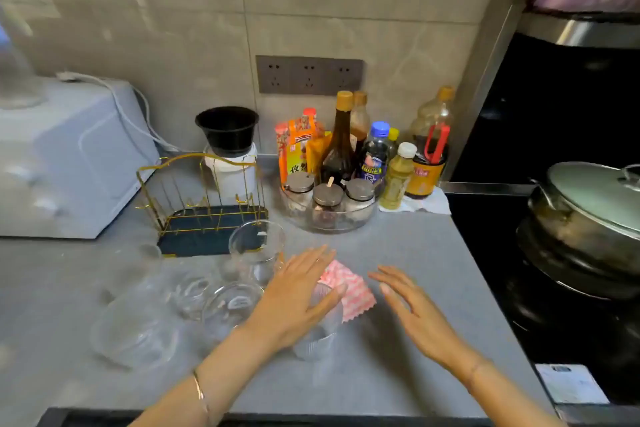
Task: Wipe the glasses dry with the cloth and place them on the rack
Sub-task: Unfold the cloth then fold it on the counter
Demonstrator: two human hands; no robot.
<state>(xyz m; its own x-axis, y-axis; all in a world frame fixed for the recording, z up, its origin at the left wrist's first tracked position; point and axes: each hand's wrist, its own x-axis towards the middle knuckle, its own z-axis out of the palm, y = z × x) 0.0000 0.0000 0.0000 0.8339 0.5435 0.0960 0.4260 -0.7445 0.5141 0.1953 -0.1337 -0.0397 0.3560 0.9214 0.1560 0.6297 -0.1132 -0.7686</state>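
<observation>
Several clear glasses stand on the grey counter at centre left: a tall one (256, 246), two low ones (232, 305) (194, 291) and a wide one (135, 329). A ribbed glass (320, 336) sits under my left hand (298, 295), which hovers flat over it with fingers spread. A pink-and-white checked cloth (353, 291) lies folded on the counter between my hands. My right hand (415, 312) is open, palm down, just right of the cloth. The gold wire rack (204, 215) with its dark blue tray stands behind the glasses and holds nothing.
A white appliance (65, 156) fills the back left. A black bowl on a white jar (228, 149) stands behind the rack. Sauce bottles and a glass dish of spice jars (329, 198) crowd the back. A black stove with a lidded pot (588, 215) lies right.
</observation>
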